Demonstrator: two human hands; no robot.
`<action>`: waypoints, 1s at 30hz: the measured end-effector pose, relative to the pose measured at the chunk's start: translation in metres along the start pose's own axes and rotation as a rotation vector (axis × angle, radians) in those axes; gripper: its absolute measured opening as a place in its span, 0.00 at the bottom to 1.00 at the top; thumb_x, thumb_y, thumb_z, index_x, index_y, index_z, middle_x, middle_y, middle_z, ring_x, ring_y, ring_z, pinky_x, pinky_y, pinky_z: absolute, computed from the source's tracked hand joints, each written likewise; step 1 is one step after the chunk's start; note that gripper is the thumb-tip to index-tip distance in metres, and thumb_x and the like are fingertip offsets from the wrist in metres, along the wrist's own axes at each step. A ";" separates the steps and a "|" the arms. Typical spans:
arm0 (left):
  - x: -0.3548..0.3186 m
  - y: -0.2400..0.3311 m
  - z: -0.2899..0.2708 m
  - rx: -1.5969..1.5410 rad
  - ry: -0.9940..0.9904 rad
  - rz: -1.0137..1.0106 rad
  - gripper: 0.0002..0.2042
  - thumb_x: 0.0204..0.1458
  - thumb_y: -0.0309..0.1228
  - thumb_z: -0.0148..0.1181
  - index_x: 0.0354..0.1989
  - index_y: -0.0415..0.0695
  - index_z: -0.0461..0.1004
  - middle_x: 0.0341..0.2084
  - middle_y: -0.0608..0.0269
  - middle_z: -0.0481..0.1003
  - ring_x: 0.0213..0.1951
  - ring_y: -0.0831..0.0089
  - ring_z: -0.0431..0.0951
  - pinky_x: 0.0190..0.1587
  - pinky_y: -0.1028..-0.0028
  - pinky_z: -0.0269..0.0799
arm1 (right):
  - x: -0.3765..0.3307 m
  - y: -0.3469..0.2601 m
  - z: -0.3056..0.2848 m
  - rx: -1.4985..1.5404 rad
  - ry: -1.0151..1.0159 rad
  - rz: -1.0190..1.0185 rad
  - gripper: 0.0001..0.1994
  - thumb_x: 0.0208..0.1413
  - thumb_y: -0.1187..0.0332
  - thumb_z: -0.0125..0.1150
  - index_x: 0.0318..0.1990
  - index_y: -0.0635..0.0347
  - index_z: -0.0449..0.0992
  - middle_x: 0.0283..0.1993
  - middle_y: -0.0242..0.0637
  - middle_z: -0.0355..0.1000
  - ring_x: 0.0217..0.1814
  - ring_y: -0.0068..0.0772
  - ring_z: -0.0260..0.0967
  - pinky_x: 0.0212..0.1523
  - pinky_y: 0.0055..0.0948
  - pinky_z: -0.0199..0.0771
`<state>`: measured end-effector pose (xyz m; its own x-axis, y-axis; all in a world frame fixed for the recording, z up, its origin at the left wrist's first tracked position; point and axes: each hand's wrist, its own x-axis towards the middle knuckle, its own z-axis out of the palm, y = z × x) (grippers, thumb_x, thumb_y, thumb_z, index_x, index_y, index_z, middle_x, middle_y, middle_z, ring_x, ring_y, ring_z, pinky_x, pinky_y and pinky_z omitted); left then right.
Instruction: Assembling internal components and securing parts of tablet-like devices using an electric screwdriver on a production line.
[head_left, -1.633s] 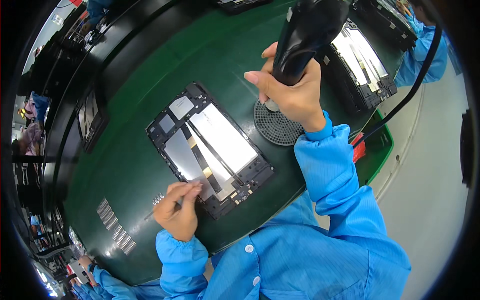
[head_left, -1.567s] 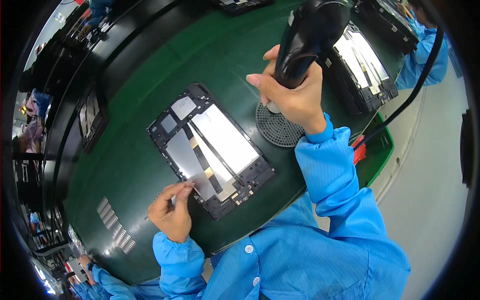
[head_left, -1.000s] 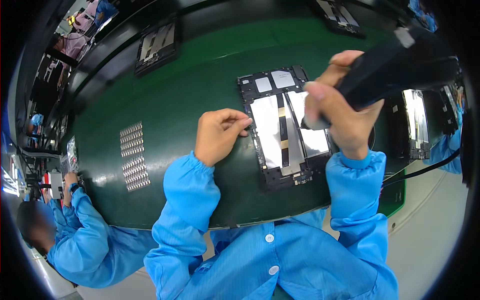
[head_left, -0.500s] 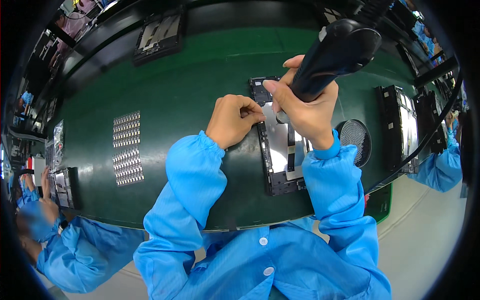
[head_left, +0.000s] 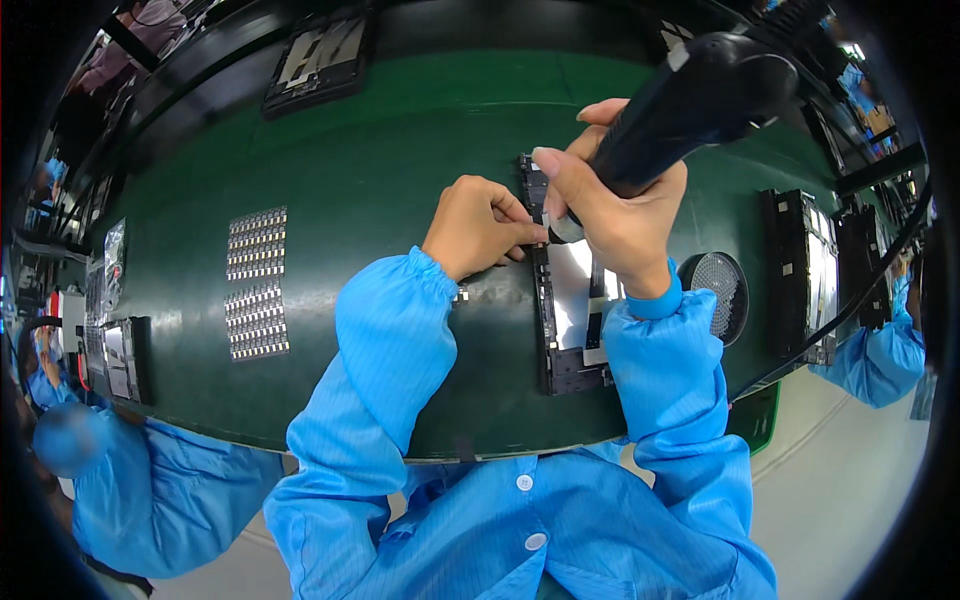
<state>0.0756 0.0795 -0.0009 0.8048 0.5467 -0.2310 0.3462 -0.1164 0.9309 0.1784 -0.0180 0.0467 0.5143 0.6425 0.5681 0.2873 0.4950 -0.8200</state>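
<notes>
My right hand [head_left: 625, 215] is wrapped around a thick black electric screwdriver [head_left: 680, 115], which leans up to the right. The driver's lower end is close to the left edge of a flat black device housing [head_left: 570, 375] with a shiny silver plate. My left hand [head_left: 480, 230] has thumb and fingers pinched together at that same edge, beside the driver's lower end. Whatever lies between those fingertips is too small or too hidden to make out. My right hand and sleeve cover the housing's right side. A small light-coloured piece [head_left: 461, 294] shows beside my left cuff.
Two sheets of small parts [head_left: 256, 320] lie left on the green table [head_left: 380, 160]. A round black dish [head_left: 738, 325] stands right of the housing, with more black housings [head_left: 800, 275] beyond. Another housing [head_left: 318, 62] is at the far left. A black cable [head_left: 850, 315] runs along the right; co-workers sit both sides.
Both hands and the driver have moved slightly right. The housing's left edge has shifted right too and stands straighter. The small piece by my left cuff has come into view.
</notes>
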 end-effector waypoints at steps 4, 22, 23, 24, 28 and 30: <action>0.004 -0.004 -0.002 -0.082 -0.057 -0.040 0.05 0.40 0.23 0.66 0.23 0.34 0.77 0.18 0.58 0.77 0.20 0.76 0.78 0.20 0.80 0.73 | 0.001 0.001 0.007 -0.024 -0.011 0.064 0.17 0.45 0.82 0.64 0.43 0.69 0.65 0.19 0.34 0.69 0.17 0.21 0.66 0.19 0.19 0.65; 0.006 -0.009 -0.001 -0.068 -0.044 0.003 0.02 0.42 0.20 0.62 0.23 0.33 0.76 0.18 0.57 0.77 0.20 0.75 0.79 0.20 0.80 0.73 | -0.006 0.009 0.012 -0.076 -0.069 0.037 0.15 0.44 0.83 0.64 0.40 0.69 0.67 0.20 0.32 0.70 0.19 0.17 0.66 0.21 0.18 0.64; 0.007 -0.011 -0.002 -0.065 -0.048 0.029 0.02 0.42 0.20 0.62 0.23 0.33 0.76 0.18 0.57 0.77 0.20 0.75 0.78 0.20 0.80 0.73 | -0.007 0.009 0.014 -0.075 -0.070 0.036 0.15 0.44 0.83 0.64 0.40 0.69 0.67 0.20 0.32 0.70 0.19 0.17 0.66 0.21 0.18 0.64; 0.008 -0.012 -0.002 -0.064 -0.047 0.031 0.02 0.42 0.20 0.62 0.23 0.33 0.76 0.18 0.57 0.77 0.20 0.75 0.78 0.20 0.80 0.73 | -0.007 0.009 0.015 -0.078 -0.080 0.030 0.15 0.44 0.83 0.64 0.39 0.69 0.67 0.20 0.32 0.70 0.20 0.17 0.66 0.22 0.18 0.64; -0.002 -0.006 -0.015 -0.136 -0.078 0.017 0.03 0.44 0.20 0.61 0.25 0.33 0.76 0.19 0.57 0.77 0.22 0.74 0.79 0.24 0.79 0.74 | -0.010 0.008 0.016 -0.083 -0.068 -0.002 0.15 0.43 0.83 0.64 0.40 0.69 0.67 0.20 0.31 0.70 0.19 0.18 0.66 0.21 0.18 0.64; -0.014 0.000 -0.028 -0.196 -0.115 -0.014 0.03 0.45 0.21 0.61 0.26 0.32 0.76 0.20 0.56 0.77 0.24 0.74 0.79 0.26 0.79 0.75 | -0.009 0.008 0.012 -0.041 -0.030 0.048 0.16 0.44 0.83 0.64 0.41 0.68 0.67 0.20 0.31 0.70 0.19 0.18 0.66 0.20 0.18 0.64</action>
<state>0.0502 0.0952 0.0101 0.8539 0.4479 -0.2650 0.2669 0.0602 0.9618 0.1664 -0.0134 0.0360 0.5044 0.6822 0.5294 0.2960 0.4394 -0.8482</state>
